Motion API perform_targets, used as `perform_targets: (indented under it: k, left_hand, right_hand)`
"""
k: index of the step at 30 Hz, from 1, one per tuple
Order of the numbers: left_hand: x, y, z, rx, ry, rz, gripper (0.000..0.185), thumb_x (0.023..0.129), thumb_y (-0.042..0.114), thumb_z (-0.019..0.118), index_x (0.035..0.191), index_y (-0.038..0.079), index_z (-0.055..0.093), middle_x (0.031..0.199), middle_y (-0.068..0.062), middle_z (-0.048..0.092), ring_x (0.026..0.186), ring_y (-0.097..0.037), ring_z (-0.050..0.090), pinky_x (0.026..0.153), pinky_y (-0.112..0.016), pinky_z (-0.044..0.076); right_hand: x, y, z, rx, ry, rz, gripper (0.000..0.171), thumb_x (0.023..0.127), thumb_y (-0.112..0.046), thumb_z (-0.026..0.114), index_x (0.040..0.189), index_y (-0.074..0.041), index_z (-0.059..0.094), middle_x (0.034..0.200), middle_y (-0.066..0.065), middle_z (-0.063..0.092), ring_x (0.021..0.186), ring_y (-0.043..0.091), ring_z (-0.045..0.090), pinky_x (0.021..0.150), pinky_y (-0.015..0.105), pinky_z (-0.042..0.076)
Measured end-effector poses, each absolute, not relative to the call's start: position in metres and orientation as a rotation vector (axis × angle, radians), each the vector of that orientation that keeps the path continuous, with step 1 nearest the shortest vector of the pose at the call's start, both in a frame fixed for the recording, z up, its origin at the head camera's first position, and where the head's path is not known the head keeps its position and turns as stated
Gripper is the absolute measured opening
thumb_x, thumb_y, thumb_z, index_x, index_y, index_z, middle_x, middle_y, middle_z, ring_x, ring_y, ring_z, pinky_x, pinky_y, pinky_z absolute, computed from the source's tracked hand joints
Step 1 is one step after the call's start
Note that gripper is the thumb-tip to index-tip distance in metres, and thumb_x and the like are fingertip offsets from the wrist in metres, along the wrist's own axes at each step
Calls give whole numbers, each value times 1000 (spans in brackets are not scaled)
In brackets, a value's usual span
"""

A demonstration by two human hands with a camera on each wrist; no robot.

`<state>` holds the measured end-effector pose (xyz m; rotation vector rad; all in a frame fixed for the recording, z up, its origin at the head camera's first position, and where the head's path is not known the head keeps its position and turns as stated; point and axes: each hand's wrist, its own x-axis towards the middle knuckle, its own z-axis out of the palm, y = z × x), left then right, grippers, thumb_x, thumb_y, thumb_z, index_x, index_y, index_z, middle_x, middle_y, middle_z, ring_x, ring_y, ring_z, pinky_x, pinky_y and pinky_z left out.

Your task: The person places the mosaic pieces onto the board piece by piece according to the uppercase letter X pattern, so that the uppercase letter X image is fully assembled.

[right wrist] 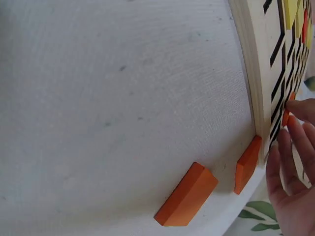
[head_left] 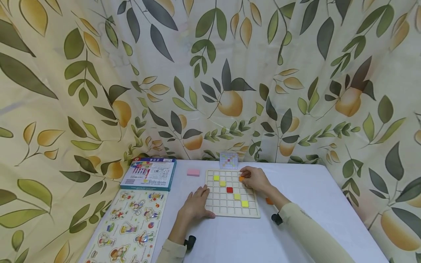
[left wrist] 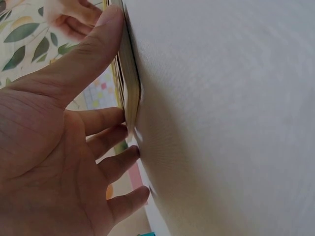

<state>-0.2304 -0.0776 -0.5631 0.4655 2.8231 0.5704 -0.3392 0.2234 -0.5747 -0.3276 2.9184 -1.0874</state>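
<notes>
Hard to make out from the head view: the right hand (head_left: 254,179) covers most of the orange tile (head_left: 241,178), only a sliver showing at its fingertips. Cut off in the right wrist view: the grid board (right wrist: 256,64) runs out of frame at the top and right, and only the fingers (right wrist: 290,157) show. In the left wrist view the board's far face hidden – just its layered edge (left wrist: 129,73) seen side-on. Small pattern card (head_left: 228,160) propped at 12 o'clock of the board, too faint to read.

White cloth-covered table (head_left: 312,193), backed on all sides by a curtain (head_left: 210,73) printed with leaves and yellow fruit. At 9 o'clock of the board, a blue box (head_left: 148,173); a pink block (head_left: 193,172) between box and board; a picture puzzle sheet (head_left: 129,226) at 7 o'clock. Two loose orange blocks (right wrist: 187,194) on the cloth just beside the board's right edge, at 3 o'clock.

Left hand (head_left: 196,204) spread, fingers straight – thumb (left wrist: 93,49) and fingertips pressed against the board's left edge. Right hand over the board's upper right cells, at 1 o'clock, fingertips pinching the orange tile at a grid slot. Yellow tiles (head_left: 216,177) and a red tile (head_left: 229,190) lying diagonally across the board, between the two hands
</notes>
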Motion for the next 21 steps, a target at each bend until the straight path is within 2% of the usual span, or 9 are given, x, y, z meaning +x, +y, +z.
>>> perform_targets:
  k: [8,15,21]
  left_hand:
    - [-231,-77,-565,467,2818,587,109,74,49,92,159,4,41,169,-14,32,156,-34,28,126,-58,24]
    - [-228,-77,-563,462,2827,577,109,74,48,93,159,3,41,169,-14,32,156,-34,28,125,-59,25]
    - [-229,-77,-563,467,2825,585,109,74,48,93,159,4,41,169,-14,32,156,-34,28,125,-60,24]
  right_hand:
    - [-332,227,-573,-322,2925,-1116,34,87,-4,78,120,-6,73,105,1,77,98,20,70,91,45,59]
    - [-316,241,-569,-328,2973,-1145,27,92,-7,76,118,-5,74,107,5,76,97,22,70,86,43,60]
    - [-297,260,-563,-267,3002,-1087,24,91,-9,77,115,-8,76,104,3,75,95,22,70,83,40,61]
